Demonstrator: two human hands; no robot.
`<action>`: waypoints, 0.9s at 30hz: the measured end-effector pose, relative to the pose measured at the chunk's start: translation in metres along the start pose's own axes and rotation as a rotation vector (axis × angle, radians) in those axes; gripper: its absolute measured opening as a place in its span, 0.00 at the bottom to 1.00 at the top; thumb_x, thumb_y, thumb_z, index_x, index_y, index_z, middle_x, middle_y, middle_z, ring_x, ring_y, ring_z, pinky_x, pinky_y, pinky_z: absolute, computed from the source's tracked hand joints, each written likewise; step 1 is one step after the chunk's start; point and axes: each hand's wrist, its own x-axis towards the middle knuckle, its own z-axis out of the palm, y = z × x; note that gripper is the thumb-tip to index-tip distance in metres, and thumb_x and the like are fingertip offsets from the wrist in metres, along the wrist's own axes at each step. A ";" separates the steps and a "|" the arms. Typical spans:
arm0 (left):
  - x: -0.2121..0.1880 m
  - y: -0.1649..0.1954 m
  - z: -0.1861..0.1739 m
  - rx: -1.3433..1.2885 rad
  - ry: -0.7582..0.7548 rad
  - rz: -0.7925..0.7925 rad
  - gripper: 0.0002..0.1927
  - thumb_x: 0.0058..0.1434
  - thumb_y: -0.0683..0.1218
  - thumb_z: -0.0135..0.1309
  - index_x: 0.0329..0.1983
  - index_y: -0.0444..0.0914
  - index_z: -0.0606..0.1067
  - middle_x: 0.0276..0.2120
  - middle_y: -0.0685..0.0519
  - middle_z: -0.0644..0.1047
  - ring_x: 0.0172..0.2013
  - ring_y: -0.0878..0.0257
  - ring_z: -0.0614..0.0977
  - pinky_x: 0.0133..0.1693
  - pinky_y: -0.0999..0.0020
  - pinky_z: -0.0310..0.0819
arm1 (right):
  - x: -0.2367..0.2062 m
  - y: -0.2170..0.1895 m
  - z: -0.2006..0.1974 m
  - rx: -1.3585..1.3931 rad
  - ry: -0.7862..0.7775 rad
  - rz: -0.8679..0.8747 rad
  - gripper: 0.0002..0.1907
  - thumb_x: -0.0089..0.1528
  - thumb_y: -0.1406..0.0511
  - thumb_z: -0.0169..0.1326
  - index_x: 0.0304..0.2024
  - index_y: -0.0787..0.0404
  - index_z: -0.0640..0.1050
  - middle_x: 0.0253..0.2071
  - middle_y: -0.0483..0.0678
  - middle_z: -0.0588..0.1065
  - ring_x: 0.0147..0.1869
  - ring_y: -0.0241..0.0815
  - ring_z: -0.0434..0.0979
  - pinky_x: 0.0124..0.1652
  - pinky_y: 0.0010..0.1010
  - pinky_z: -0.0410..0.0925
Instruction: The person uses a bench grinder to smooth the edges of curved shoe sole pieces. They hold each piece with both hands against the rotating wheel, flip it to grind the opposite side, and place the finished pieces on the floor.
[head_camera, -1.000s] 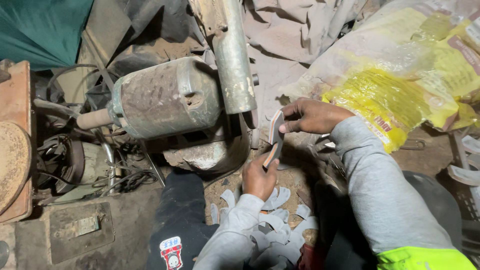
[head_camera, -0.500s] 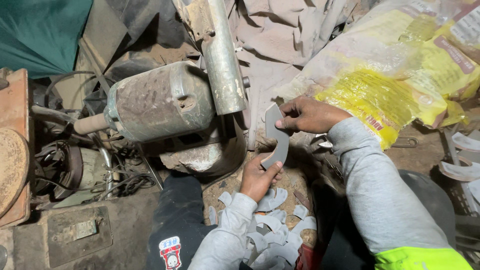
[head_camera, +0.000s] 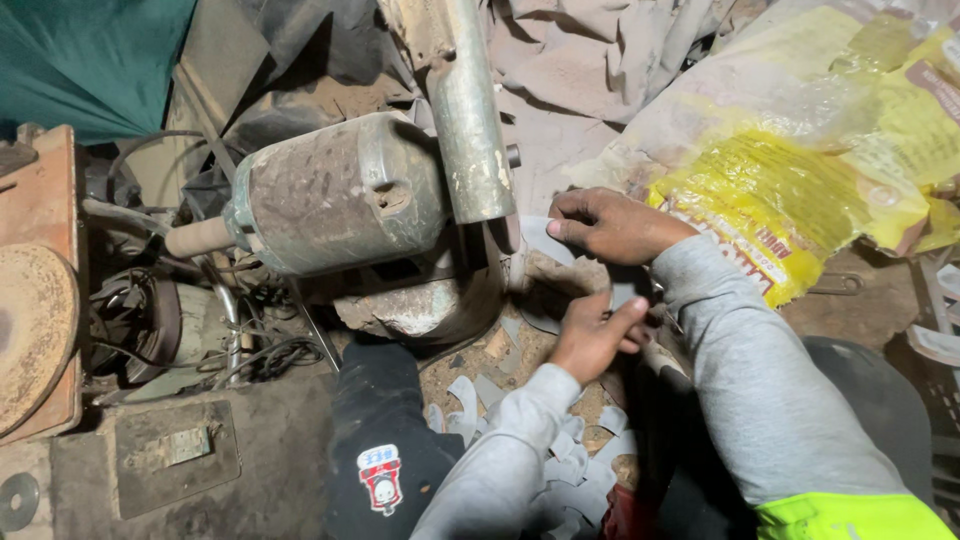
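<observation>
Both hands pinch a curved grey blank (head_camera: 540, 240) — right hand (head_camera: 610, 225) at the top, left hand (head_camera: 595, 335) at the bottom. Best to feed its edge squarely and lightly to the grinder (head_camera: 470, 290) — fingertips well back.

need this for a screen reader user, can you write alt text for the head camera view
Seen from above, a person in grey sleeves holds a curved grey metal piece with the right hand and left hand against a rusty motor-driven grinder. Similar grey cut pieces litter the dirt floor, and a yellow sack lies to the right.
</observation>
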 end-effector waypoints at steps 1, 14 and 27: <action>0.006 0.000 0.003 0.039 0.023 0.046 0.13 0.68 0.48 0.53 0.42 0.31 0.77 0.30 0.52 0.80 0.28 0.67 0.80 0.30 0.71 0.76 | 0.003 -0.001 -0.001 0.003 0.018 -0.035 0.19 0.66 0.53 0.50 0.39 0.63 0.77 0.35 0.53 0.78 0.39 0.47 0.75 0.43 0.39 0.70; 0.030 -0.003 0.018 0.183 0.168 0.218 0.11 0.63 0.43 0.48 0.32 0.29 0.75 0.23 0.50 0.77 0.25 0.68 0.74 0.30 0.66 0.72 | 0.015 -0.005 -0.011 -0.101 0.007 -0.043 0.17 0.66 0.55 0.51 0.38 0.63 0.78 0.29 0.53 0.79 0.32 0.47 0.79 0.39 0.40 0.71; 0.016 0.003 0.002 -0.034 0.081 0.115 0.14 0.66 0.48 0.54 0.43 0.31 0.78 0.31 0.53 0.79 0.28 0.67 0.78 0.30 0.69 0.76 | 0.027 0.018 -0.004 -0.123 0.107 -0.049 0.18 0.66 0.55 0.49 0.46 0.63 0.77 0.38 0.57 0.79 0.41 0.51 0.78 0.45 0.43 0.70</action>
